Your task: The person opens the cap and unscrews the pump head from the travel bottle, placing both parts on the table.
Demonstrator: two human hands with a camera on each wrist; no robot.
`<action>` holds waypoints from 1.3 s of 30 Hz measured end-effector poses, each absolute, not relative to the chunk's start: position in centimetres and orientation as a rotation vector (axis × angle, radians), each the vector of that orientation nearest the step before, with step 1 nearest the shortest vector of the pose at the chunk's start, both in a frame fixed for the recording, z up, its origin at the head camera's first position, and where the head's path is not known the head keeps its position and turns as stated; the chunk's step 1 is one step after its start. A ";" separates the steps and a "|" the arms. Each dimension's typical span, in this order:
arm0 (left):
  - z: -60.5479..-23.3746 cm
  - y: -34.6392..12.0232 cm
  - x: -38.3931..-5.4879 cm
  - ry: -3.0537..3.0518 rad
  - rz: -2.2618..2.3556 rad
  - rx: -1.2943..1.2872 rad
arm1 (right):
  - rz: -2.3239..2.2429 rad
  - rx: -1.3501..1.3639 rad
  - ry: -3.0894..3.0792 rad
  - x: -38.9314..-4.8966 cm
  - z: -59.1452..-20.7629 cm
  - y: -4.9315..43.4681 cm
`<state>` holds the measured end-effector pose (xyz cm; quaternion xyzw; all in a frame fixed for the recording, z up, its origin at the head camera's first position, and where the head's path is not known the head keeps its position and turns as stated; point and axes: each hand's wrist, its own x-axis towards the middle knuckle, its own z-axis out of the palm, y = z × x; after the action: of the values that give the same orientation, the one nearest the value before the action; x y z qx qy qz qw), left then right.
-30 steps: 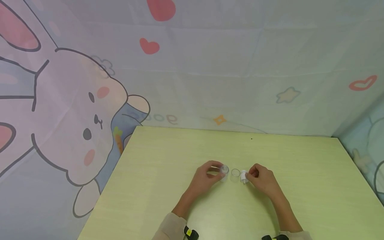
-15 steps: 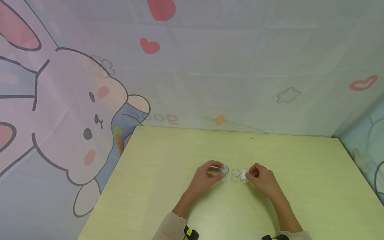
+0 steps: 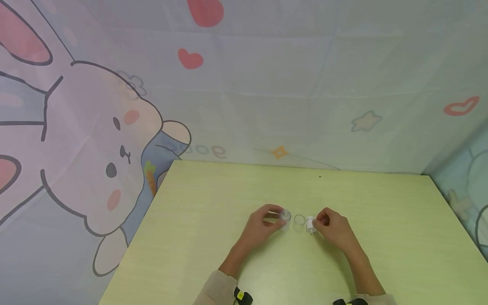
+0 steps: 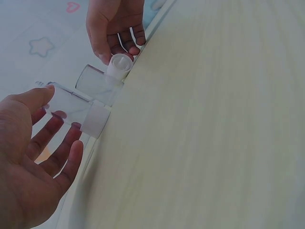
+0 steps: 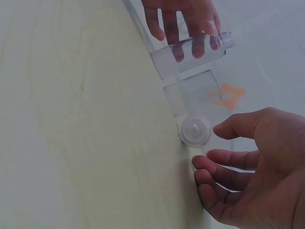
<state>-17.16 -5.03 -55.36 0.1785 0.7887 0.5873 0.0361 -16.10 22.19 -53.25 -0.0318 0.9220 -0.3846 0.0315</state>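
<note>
In the head view my left hand grips a clear bottle with its thumb near the neck. The bottle stands upright, and the left wrist view shows its whitish base against the table. My right hand pinches a small white pump top at its fingertips. A short stem sticks out of it towards me in the head view, and its round end shows in the right wrist view. Between the two hands stands a clear cup-shaped cover, its thin round rim facing up.
The pale wooden table extends around both hands. Behind it hangs a printed cloth with a rabbit and hearts. A tiny dark speck lies near the table's far edge.
My right hand and the white pump top have shifted very slightly to the right. The left hand, bottle and clear cover look the same.
</note>
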 end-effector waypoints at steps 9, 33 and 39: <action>-55.7 -5.0 -17.4 2.443 1.782 0.557 | -1.198 -0.098 2.821 -16.1 -53.2 22.4; -55.7 -5.1 -17.3 2.421 1.799 0.568 | -1.183 -0.166 2.858 -15.7 -51.7 22.4; -55.6 -5.3 -17.4 2.411 1.803 0.570 | -1.185 -0.162 2.863 -15.7 -51.5 22.4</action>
<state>-17.38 -5.25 -55.64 0.1860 0.7863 0.5879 0.0388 -15.68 22.44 -51.46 -0.0522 0.9226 -0.3817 0.0195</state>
